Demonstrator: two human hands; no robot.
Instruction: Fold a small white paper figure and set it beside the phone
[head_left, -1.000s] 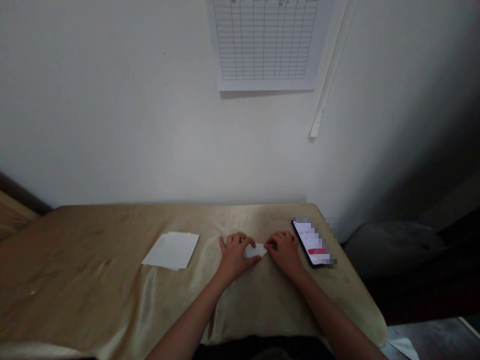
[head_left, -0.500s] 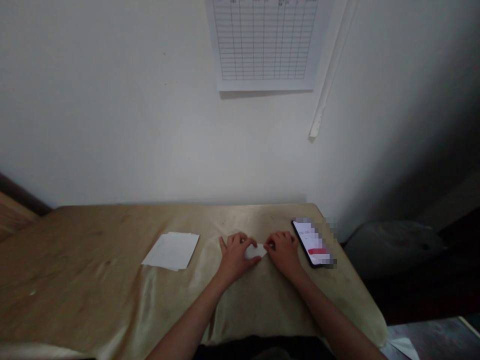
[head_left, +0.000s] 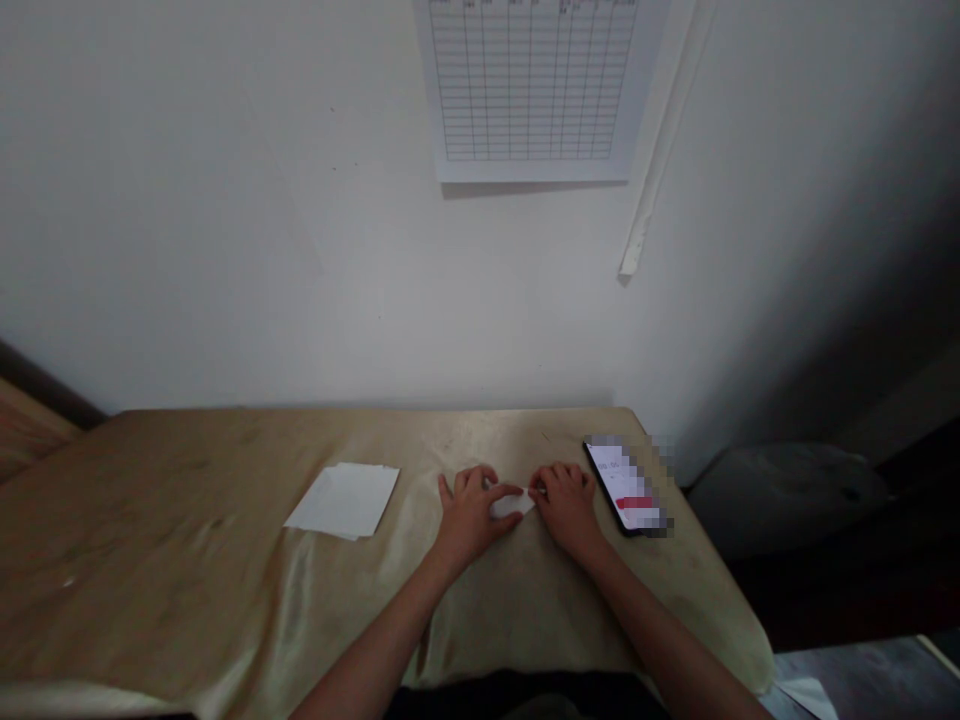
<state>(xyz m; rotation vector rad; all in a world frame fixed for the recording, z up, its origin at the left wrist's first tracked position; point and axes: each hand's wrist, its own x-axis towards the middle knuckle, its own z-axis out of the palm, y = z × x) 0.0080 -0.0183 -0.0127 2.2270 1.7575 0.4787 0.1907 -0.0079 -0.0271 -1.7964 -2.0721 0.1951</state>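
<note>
A small piece of white paper (head_left: 517, 504) sits near the middle of the tabletop (head_left: 187, 520), between the person's two hands. The left hand (head_left: 466, 515) grips it from the left: the thumb lies along its near edge and the index finger arches over its far edge, while the other fingers rest beyond, the little one spread outward. The right hand (head_left: 568, 505) pinches the paper's right end between fingers and thumb, the remaining fingers curled in beside them — how tightly either hand presses cannot be told. A satiny tan cloth (head_left: 525, 610), creased in places, covers the tabletop. Well to the left of the left hand lies a loose stack of white paper sheets (head_left: 343, 500), its edges slightly out of line. Just beside the right hand, a smartphone (head_left: 624, 490) lies face up at a slant, its lit screen showing digits and a red patch, its right side blurred by pixels. On the wall (head_left: 225, 220) behind hang a printed grid sheet (head_left: 532, 100) and — to its right — a narrow white strip (head_left: 652, 180).
</note>
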